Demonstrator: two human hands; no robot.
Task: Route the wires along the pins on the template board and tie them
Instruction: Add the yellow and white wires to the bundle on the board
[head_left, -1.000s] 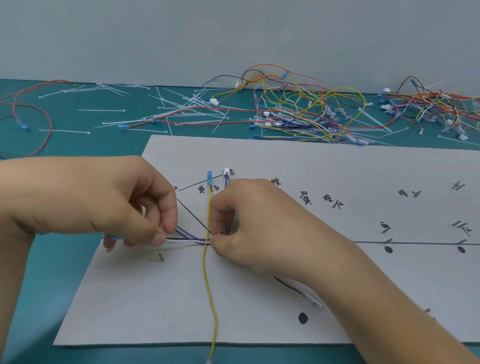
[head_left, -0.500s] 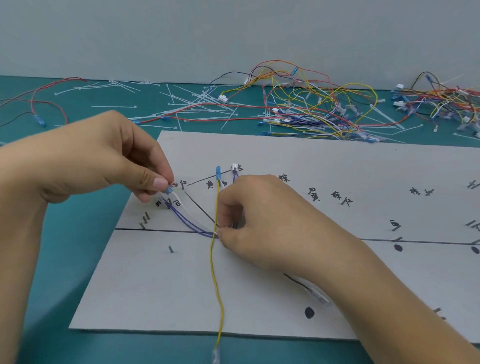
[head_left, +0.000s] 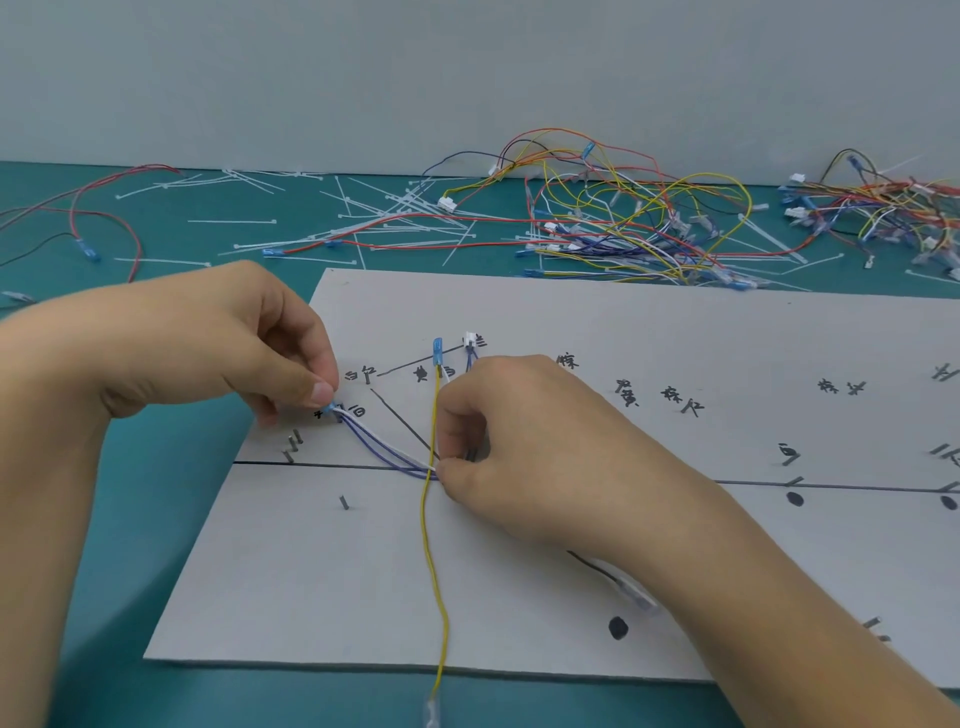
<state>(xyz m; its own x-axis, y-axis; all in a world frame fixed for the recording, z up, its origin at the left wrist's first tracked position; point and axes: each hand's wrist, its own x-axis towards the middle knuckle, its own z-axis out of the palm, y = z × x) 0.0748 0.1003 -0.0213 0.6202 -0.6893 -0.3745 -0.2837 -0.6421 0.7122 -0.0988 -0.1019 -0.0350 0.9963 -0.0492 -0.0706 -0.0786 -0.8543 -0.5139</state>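
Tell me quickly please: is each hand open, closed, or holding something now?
Left hand: closed, its fingers pinch the blue connector.
Right hand: closed, its fingers pinch the wire bundle.

Flat grey cardboard template board (head_left: 571, 597) lies on the desk. Short dark metal pins (head_left: 344, 502) stand near its left edge. Thin yellow wire (head_left: 428, 545) runs from a blue sleeved terminal (head_left: 437, 347) mid-board over the near edge. Thin violet and white wires (head_left: 385, 440) slant from the left pins to the drawn horizontal line.

the right hand (head_left: 524, 447) hides where the wires (head_left: 363, 437) meet.
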